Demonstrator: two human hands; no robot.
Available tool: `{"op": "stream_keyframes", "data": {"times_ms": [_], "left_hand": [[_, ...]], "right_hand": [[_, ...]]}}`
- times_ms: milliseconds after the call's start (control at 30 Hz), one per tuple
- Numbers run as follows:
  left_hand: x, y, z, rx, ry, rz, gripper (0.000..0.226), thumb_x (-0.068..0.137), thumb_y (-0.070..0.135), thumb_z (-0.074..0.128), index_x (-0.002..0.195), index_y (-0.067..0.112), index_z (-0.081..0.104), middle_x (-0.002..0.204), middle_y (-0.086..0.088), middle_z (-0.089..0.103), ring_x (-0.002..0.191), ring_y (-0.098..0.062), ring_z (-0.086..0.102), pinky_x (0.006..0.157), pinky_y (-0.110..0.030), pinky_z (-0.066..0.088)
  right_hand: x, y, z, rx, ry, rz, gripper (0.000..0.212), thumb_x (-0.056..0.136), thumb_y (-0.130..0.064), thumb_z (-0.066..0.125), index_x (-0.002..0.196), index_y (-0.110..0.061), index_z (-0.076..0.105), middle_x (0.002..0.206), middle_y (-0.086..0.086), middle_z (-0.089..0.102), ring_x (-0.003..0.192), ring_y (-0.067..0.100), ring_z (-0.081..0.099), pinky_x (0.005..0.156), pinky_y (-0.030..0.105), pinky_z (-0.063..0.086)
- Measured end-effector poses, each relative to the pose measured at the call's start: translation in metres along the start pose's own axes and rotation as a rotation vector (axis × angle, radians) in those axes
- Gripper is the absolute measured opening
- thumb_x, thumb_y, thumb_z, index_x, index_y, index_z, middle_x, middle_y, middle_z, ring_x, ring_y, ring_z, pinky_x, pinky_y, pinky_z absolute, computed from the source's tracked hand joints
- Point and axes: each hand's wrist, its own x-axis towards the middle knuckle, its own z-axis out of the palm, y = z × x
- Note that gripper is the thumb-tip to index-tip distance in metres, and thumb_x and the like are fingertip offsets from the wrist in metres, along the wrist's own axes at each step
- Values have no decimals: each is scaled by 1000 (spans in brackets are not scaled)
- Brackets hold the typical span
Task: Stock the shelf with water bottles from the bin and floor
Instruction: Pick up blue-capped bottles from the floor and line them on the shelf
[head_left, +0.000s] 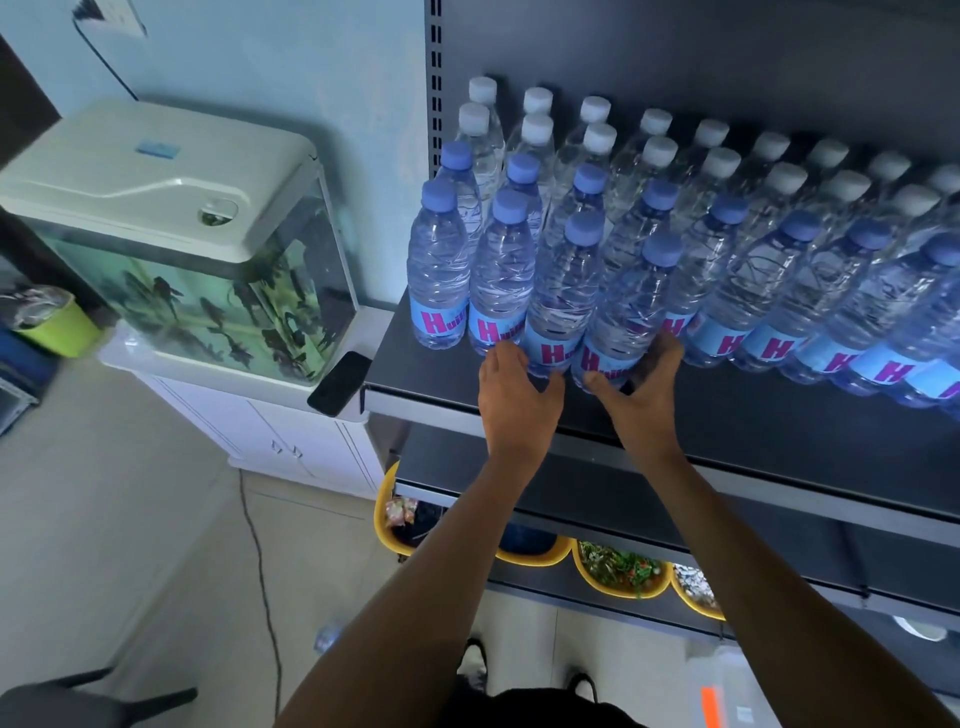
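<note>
As both grips curl round ribbed bottles (623, 312) — left hand (514, 402), right hand (647, 402), matte shelf (753, 421).

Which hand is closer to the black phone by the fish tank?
Left. The left hand holds a bottle right of the phone; the right hand holds the next bottle, farther off.

On my feed, water bottles (769, 260) fill the shelf (727, 410) in rows. Nearest me, the left front bottle (558, 291) sits in the left hand (511, 395) and the right front bottle (628, 306) in the right hand (641, 400). Left of the shelf there's a fish tank (208, 270) on a cabinet (270, 431), with a phone (340, 383) lying between tank and shelf.
</note>
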Motion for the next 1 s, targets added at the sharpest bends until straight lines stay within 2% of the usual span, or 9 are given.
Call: {"op": "stream_keyframes", "data": {"times_ms": [100, 233, 267, 367, 433, 533, 667, 800, 1000], "left_hand": [[0, 1, 1, 6, 4, 1, 38, 83, 23, 80, 90, 17, 43, 88, 6, 46, 87, -17, 47, 74, -29, 42], [-1, 0, 4, 19, 12, 21, 37, 85, 21, 78, 93, 17, 43, 93, 3, 48, 91, -19, 49, 77, -28, 39], [-1, -1, 4, 22, 17, 24, 36, 86, 21, 78, 94, 16, 43, 94, 2, 50, 92, -19, 50, 77, -28, 40], [-1, -1, 6, 36, 33, 40, 33, 87, 20, 77, 97, 12, 47, 97, -1, 53, 95, -22, 53, 79, -30, 43], [0, -2, 7, 47, 38, 37, 32, 87, 20, 77, 98, 12, 48, 98, -2, 54, 95, -22, 53, 80, -32, 46], [0, -2, 9, 58, 52, 42, 32, 87, 21, 77, 98, 13, 48, 98, -1, 53, 95, -22, 52, 82, -37, 49], [1, -1, 10, 65, 65, 35, 33, 87, 22, 77, 99, 13, 47, 99, -1, 53, 97, -24, 53, 85, -41, 51], [1, 0, 13, 72, 82, 31, 30, 89, 22, 74, 100, 12, 48, 100, -3, 53, 99, -24, 53, 87, -44, 52], [3, -1, 15, 69, 95, 35, 31, 89, 22, 74, 105, 13, 49, 102, -3, 55, 99, -23, 55, 85, -41, 54]], "right_hand": [[1, 1, -1, -12, 22, 29, 74, 88, -1, 76, 144, -21, 33, 142, 0, 49, 132, 9, 55, 115, 43, 46], [3, 6, -1, -135, 50, 14, 77, 87, -31, 72, 155, -31, 34, 151, 6, 31, 141, 27, 43, 115, 49, 45], [3, 7, -1, -148, 50, 8, 78, 88, -33, 71, 156, -32, 33, 151, 6, 30, 140, 27, 43, 114, 50, 45], [3, 3, -2, -92, 49, -3, 74, 94, -18, 71, 156, -30, 32, 148, 0, 42, 129, 14, 55, 110, 39, 50], [3, 1, -2, -49, 44, -7, 71, 97, -10, 69, 156, -25, 32, 146, 0, 52, 129, 9, 57, 109, 33, 50], [2, 1, -2, -49, 19, 6, 63, 98, -6, 64, 154, -14, 38, 148, 1, 54, 135, 10, 54, 114, 34, 47], [2, 0, -2, -69, 8, 25, 58, 100, -5, 61, 154, -13, 41, 144, -3, 59, 135, 5, 54, 115, 30, 45], [1, 0, -3, -86, -25, 35, 63, 98, -8, 66, 154, -18, 39, 142, -6, 61, 134, 6, 55, 113, 33, 47], [2, 1, 3, -126, 10, 30, 67, 95, -14, 70, 153, -21, 38, 148, -6, 54, 138, 9, 51, 115, 45, 46]]}}
